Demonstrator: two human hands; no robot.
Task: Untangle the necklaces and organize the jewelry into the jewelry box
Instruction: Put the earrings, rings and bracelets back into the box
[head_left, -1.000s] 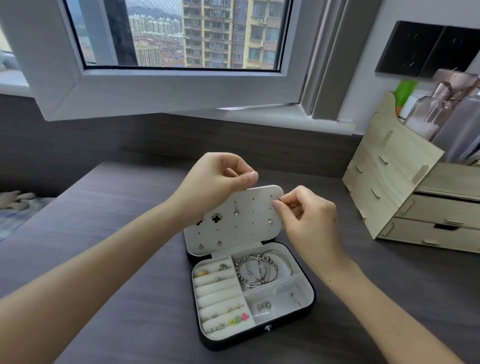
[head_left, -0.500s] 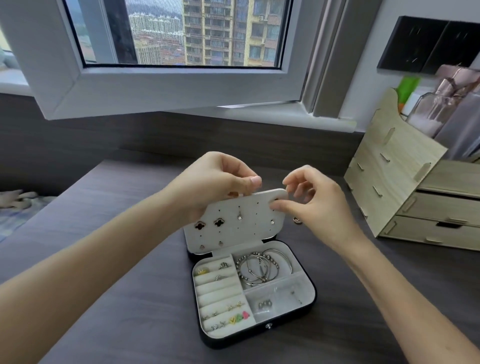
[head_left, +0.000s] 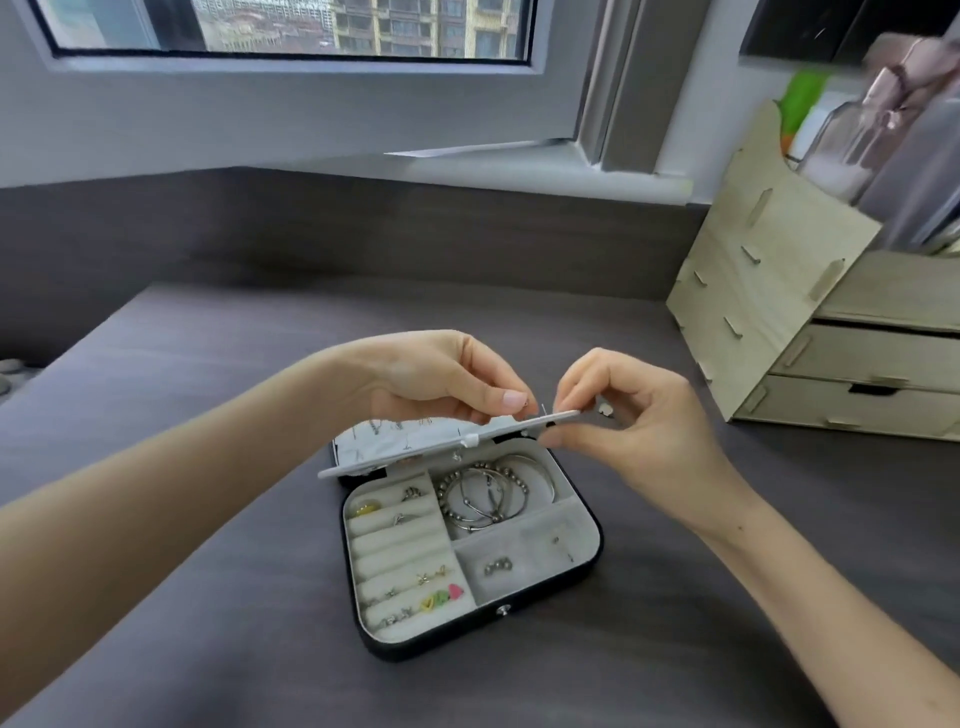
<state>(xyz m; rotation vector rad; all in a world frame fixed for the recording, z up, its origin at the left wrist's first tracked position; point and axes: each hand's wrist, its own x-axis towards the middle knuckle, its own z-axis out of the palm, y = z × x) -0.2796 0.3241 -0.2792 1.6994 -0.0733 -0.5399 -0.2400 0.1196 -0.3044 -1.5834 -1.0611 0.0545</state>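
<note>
The panel stood upright half a second ago, its face and studs toward the camera; now it is tipped forward and lies nearly level over the back of the box, so its rear side faces up and a thin post pokes through near the right corner. I judge this exposes the backs of the earrings, so one can be fastened or checked from behind; the earring step is in hand, not the necklaces.

The left hand grips the panel's far edge, thumb on top and fingers curled under; the right hand has come back onto the right corner and pinches it just beside the post; whether it also holds an earring back I cannot tell.

The box sits open on the counter, between the forearms; it is black outside, pale grey inside. The bangles lie stacked in the rear right compartment; rings and coloured pieces sit in the padded rolls on the left; small bits lie in the front right compartment. A stud lies on the counter behind the right hand's fingers. No necklace shows plainly. A wooden organizer stands well apart, to the right.
</note>
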